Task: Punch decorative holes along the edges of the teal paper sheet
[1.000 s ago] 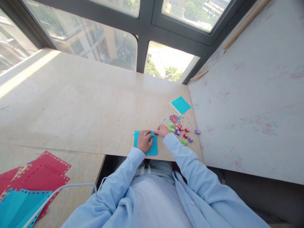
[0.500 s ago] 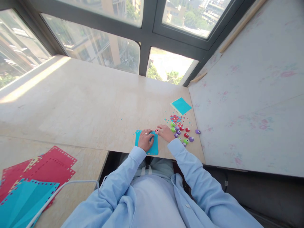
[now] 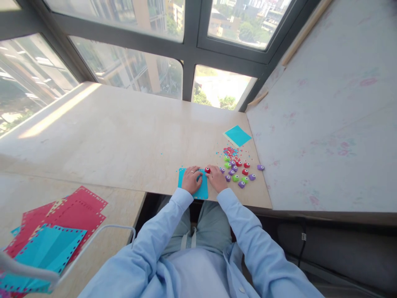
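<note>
- The left hand [image 3: 191,179] lies flat on a small blue paper sheet [image 3: 201,191] at the near edge of the table [image 3: 124,136]; its fingers are spread and press the sheet down; they grip nothing.
- The right hand [image 3: 217,179] sits just beside it, at the sheet's right edge; its fingertips touch a little red punch [image 3: 207,169] at the sheet's top corner; the fingers look curled around it, but I cannot tell how tight.
- I think the punching of this sheet is only starting; tiny blue dots [image 3: 173,159] lie on the table near the sheet; I cannot see holes in the sheet itself, it is too small to tell.
- More little punches [image 3: 242,176], green, purple and red, lie in a bunch to the right; a heap of paper bits [image 3: 230,151] lies behind them; a blue square of paper [image 3: 237,135] lies farther back, and it looks untouched.
- Far left, red and blue sheets with holes along the edges [image 3: 58,231] lie in a pile; those look done.
- Hidden parts: the hands cover much of the sheet; the punch is partly under fingers; the left pile is cut off by the picture edge, and a white bar crosses it.
</note>
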`<state>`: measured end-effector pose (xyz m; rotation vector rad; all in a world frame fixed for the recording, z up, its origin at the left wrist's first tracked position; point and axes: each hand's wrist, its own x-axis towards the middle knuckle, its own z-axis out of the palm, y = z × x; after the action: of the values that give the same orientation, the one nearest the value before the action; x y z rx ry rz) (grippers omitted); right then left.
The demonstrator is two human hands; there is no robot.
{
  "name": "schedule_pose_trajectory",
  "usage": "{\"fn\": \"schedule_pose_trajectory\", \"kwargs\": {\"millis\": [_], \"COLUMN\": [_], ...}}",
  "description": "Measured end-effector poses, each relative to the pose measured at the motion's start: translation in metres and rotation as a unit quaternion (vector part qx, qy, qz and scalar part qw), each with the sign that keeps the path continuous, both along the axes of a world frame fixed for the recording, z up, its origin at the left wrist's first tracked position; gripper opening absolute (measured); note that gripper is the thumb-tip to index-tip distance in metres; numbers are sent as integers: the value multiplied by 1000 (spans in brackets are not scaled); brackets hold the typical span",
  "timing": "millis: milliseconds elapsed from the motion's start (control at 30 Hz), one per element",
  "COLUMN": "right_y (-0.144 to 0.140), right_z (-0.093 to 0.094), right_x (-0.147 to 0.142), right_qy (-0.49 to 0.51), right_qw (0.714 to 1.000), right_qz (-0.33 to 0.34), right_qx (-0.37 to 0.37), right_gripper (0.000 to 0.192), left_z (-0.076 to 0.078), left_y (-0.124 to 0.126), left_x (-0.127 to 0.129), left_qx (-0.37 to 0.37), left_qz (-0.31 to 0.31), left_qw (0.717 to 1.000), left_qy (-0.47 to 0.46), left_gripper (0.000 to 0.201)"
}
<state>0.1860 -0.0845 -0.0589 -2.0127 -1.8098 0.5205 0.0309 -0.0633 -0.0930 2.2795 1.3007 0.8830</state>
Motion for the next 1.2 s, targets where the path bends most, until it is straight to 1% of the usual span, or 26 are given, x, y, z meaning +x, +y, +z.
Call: {"fn": "schedule_pose_trajectory", "kwargs": {"millis": [100,200,267,300,333,367,400,467,500,533,567,600,633,733,833,900,967,1067,1133,1200], "right_y": [-2,-4,-7,-9,-11,-13,-15,-21,-23,-26,-28,-30,-32,-33,-31,-30,-29,-28,-26,-24], "right_z": [-1,0,1,2,2,2,2,3,3,4,4,5,5,4,3,3,2,-1,-3,-4], "right_x": [-2,0,1,1,1,0,-1,-4,-5,-7,-8,-9,-10,-12,-14,-14,-13,-11,-10,-11], "right_qy": [12,47,108,158,224,301,382,525,577,614,639,653,661,672,678,671,649,578,525,486], "right_qw": [999,996,987,977,962,937,903,821,784,754,734,722,717,710,701,705,725,783,820,845], "right_qz": [-31,-76,-111,-131,-153,-175,-196,-224,-231,-233,-231,-227,-221,-211,-222,-228,-230,-224,-218,-209], "right_qx": [5,31,50,50,44,32,18,0,-1,-1,-1,-4,-9,-22,-20,-21,-27,-46,-63,-79], "right_gripper": [30,29,27,26,25,25,26,30,30,31,30,29,29,29,31,32,32,30,37,44], "left_z": [0,-1,-1,-1,-1,-1,-1,0,0,0,0,1,1,1,2,3,3,5,5,5], "left_y": [0,1,1,1,2,2,2,2,1,1,1,1,1,1,1,1,0,0,-1,-1], "left_x": [1,2,2,2,2,3,3,3,3,2,2,2,2,2,1,1,1,1,1,2], "left_qx": [-2,-5,-5,-4,-3,-2,-1,1,2,4,5,6,8,14,17,19,25,30,30,31], "left_qz": [3,5,8,9,10,11,12,13,13,12,11,10,8,5,2,0,-2,-2,5,18], "left_qw": [1000,1000,1000,1000,1000,1000,1000,1000,1000,1000,1000,1000,1000,1000,1000,1000,1000,1000,999,999], "left_qy": [5,8,7,6,5,4,3,2,2,3,4,5,6,10,12,12,9,10,12,15], "left_gripper": [14,14,13,13,13,13,13,13,13,13,14,14,15,23,30,29,27,25,25,26]}}
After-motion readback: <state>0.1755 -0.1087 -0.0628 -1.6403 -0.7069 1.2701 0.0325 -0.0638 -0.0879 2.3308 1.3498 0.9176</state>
